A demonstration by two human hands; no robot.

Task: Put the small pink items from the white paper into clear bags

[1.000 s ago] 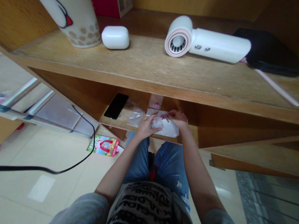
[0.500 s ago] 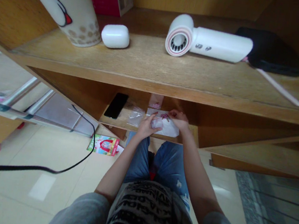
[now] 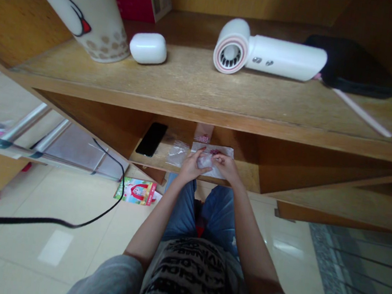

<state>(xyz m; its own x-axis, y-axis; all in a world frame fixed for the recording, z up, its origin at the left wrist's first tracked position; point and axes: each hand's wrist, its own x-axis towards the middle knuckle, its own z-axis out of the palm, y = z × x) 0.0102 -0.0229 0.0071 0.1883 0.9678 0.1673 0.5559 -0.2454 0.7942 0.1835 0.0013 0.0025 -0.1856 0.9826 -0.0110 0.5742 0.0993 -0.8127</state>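
On the lower shelf, a white sheet of paper (image 3: 229, 152) lies under both hands. My left hand (image 3: 191, 165) is curled around a translucent whitish piece (image 3: 205, 160), thumb and index finger at its edges; its exact kind is unclear. My right hand (image 3: 227, 167) is closed in a pinch just right of that piece. Whatever its fingertips hold is too small to make out. Small dark pink pieces (image 3: 214, 152), perhaps beads, lie on the paper beside the right fingertips. A clear plastic bag (image 3: 178, 153) rests left of my left hand. Behind the paper lies a small pink packet (image 3: 203, 132).
A black phone (image 3: 151, 138) lies at the lower shelf's left. The upper shelf (image 3: 175, 85) overhangs, bearing a drink cup (image 3: 98, 35), a white earphone case (image 3: 148, 48), a white handheld fan (image 3: 278, 57) and a black flat object (image 3: 356, 66). A black cable (image 3: 65, 222) hangs at left.
My right hand has moved left and slightly nearer me, from the dark pink pieces toward the whitish piece. My left hand keeps its hold.
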